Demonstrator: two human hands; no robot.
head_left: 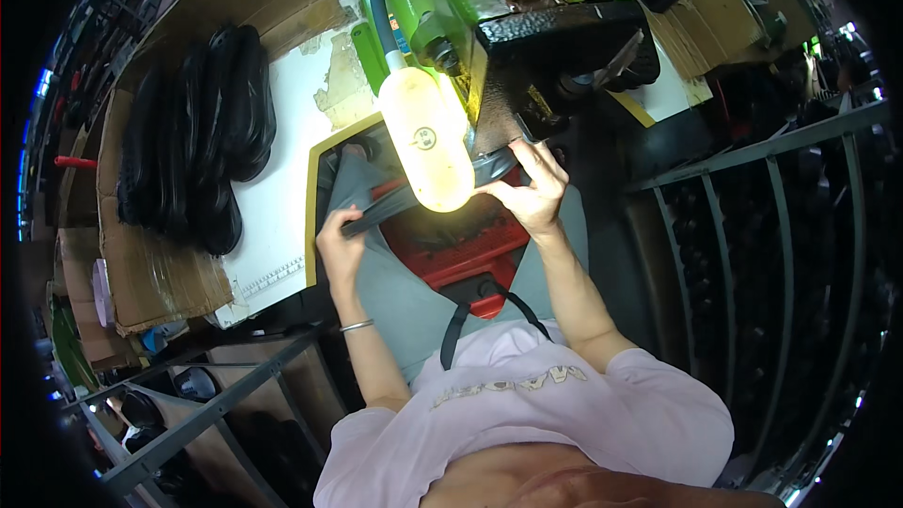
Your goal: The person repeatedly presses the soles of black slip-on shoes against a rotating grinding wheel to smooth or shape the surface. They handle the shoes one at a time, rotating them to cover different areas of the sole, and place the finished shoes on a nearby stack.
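My left hand (340, 237) is closed round the near-left end of a long black shoe sole (388, 206), seen nearly edge-on. My right hand (536, 186) grips its other end, thumb and fingers bent, close under the head of a green sewing machine (508, 0). The sole slants up to the right across my lap. A glowing yellow-white lamp (426, 136) hides its middle, and whether it touches the machine I cannot tell.
Several black soles or shoes (193, 132) stand stacked in a cardboard box (169, 296) on the white table (273, 254) at left. Metal railings (767, 160) rise on the right and lower left (216, 409). Something red (451, 249) lies below my hands, between my legs.
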